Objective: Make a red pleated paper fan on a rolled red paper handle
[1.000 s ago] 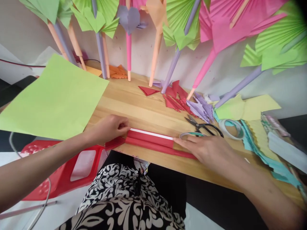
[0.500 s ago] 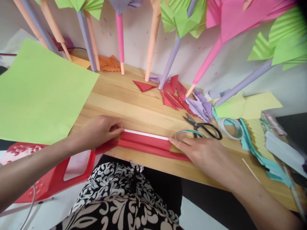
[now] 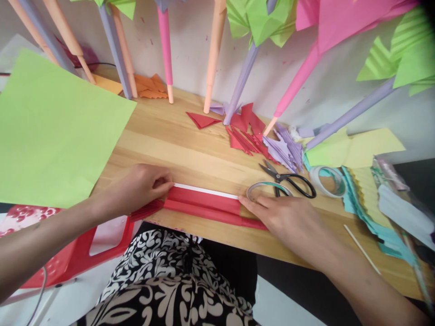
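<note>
Pinched thumb and forefinger of the left hand (image 3: 146,183) hold the left end of a narrow white strip (image 3: 205,190), while the right hand (image 3: 288,215) lies low with its fingers reaching to the strip's right end; its thumb is hidden, so I cannot tell how firmly it grips. That strip runs along the far edge of a red paper (image 3: 204,201), which lies on the wooden table (image 3: 163,145) close to the middle of the near edge, with lengthwise folds on its nearer side. Pleated red paper (image 3: 147,210) sits partly under the left hand.

To do this well, I would keep the strip taut between both hands and level with the paper's far edge, since a slight skew could leave it overhanging. Pressing outward from one pinned end should avoid bubbles, and steady, light pressure should spare the thin paper from creasing.

One tape ring (image 3: 268,183) stands just beside the right fingers, with black scissors (image 3: 278,177) beyond it, toward the table's far edge; a careless elbow or wrist might knock either. Leftward, a green sheet (image 3: 64,131) covers that end of the table.
</note>
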The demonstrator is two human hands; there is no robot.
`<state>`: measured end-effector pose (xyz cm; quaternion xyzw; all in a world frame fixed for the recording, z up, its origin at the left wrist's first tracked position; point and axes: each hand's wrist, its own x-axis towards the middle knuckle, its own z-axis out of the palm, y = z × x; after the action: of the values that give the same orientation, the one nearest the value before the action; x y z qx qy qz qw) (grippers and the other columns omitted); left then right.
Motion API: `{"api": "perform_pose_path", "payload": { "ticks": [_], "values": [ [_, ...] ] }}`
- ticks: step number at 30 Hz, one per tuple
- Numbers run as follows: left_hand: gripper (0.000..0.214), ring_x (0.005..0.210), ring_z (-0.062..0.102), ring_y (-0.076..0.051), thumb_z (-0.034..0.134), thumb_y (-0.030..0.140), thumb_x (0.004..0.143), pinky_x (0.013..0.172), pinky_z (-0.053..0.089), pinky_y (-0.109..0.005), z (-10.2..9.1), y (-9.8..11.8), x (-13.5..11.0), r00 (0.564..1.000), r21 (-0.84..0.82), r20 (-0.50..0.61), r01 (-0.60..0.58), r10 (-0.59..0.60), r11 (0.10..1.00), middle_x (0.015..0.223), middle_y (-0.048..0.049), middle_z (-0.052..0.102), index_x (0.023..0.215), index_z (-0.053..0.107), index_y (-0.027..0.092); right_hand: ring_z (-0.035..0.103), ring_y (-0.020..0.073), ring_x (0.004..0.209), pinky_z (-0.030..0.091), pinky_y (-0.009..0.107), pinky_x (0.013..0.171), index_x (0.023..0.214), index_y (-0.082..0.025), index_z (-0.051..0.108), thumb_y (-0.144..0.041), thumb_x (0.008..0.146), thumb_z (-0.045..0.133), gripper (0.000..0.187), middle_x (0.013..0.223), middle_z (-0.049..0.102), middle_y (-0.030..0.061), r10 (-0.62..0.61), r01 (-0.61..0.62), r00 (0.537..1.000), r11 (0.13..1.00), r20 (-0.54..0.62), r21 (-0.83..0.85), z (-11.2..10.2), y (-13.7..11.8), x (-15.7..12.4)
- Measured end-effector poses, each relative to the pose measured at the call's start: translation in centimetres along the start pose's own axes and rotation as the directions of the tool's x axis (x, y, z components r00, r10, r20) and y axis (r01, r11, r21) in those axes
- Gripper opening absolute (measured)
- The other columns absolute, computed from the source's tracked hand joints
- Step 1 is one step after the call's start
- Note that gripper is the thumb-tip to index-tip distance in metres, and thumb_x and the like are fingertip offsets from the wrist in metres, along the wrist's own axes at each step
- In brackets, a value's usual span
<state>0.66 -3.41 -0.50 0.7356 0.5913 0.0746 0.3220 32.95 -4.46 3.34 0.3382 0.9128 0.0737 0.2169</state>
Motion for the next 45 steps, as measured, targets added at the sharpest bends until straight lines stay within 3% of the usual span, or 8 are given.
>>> {"api": "perform_pose_path", "payload": {
  "ticks": [14,26,34,39,42,45],
  "values": [
    [0.026,0.051,0.038,-0.010,0.046,0.030,0.086,0.052,0.025,-0.028,0.0,0.7,0.2,1.000,0.147,-0.014,-0.014,0.017,0.989,0.058,0.0011,0.054,0.064,0.053,0.019,0.061,0.0180,0.051,0.030,0.032,0.043,0.125,-0.024,0.066,0.004,0.075,0.045,0.061,0.088,0.074,0.0056,-0.013,0.014,0.992,1.000,-0.123,0.011,1.8,0.1,-0.2],
    [0.022,0.053,0.041,-0.011,0.046,0.028,0.086,0.054,0.024,-0.029,0.0,1.1,0.4,0.999,0.291,0.000,-0.049,0.051,0.955,0.060,0.0003,0.055,0.066,0.050,0.019,0.055,0.0187,0.045,0.016,0.033,0.040,0.124,-0.023,0.068,0.004,0.073,0.045,0.062,0.064,0.067,0.0050,0.050,-0.048,0.997,0.998,-0.058,0.034,1.5,-1.1,0.1],
    [0.027,0.051,0.043,-0.012,0.047,0.032,0.088,0.052,0.025,-0.028,-0.1,0.4,1.1,0.996,0.351,0.023,-0.087,0.085,0.932,0.058,-0.0003,0.057,0.065,0.053,0.019,0.057,0.0187,0.044,0.016,0.032,0.039,0.121,-0.024,0.068,0.005,0.073,0.043,0.062,0.068,0.069,0.0052,0.059,-0.050,0.992,0.996,-0.115,0.079,2.8,-0.9,0.0],
    [0.033,0.051,0.047,-0.013,0.045,0.035,0.091,0.050,0.025,-0.027,-1.2,0.0,0.7,0.999,0.481,-0.031,-0.017,0.036,0.876,0.060,-0.0031,0.060,0.065,0.058,0.018,0.061,0.0209,0.050,0.019,0.032,0.038,0.123,-0.027,0.066,0.004,0.075,0.040,0.063,0.078,0.074,0.0061,0.080,-0.072,0.994,0.992,-0.074,0.100,2.9,-0.9,0.1],
    [0.030,0.060,0.055,-0.015,0.042,0.030,0.094,0.053,0.033,-0.026,-1.7,1.2,-0.6,0.979,0.476,-0.136,-0.072,0.154,0.877,0.069,-0.0043,0.065,0.078,0.063,0.017,0.064,0.0225,0.057,0.021,0.033,0.040,0.129,-0.026,0.062,0.003,0.079,0.039,0.063,0.090,0.075,0.0072,0.111,-0.115,0.993,0.987,0.046,0.108,1.7,-1.2,0.4],
    [0.028,0.078,0.063,-0.017,0.038,0.023,0.097,0.069,0.047,-0.028,-0.6,3.4,-1.9,0.879,0.368,-0.116,-0.394,0.462,0.842,0.083,-0.0072,0.069,0.094,0.066,0.016,0.067,0.0223,0.066,0.023,0.031,0.043,0.132,-0.026,0.058,0.000,0.085,0.041,0.057,0.095,0.075,0.0064,0.150,-0.169,0.975,0.980,0.166,0.107,-0.1,-1.5,0.7]
  ]
}}
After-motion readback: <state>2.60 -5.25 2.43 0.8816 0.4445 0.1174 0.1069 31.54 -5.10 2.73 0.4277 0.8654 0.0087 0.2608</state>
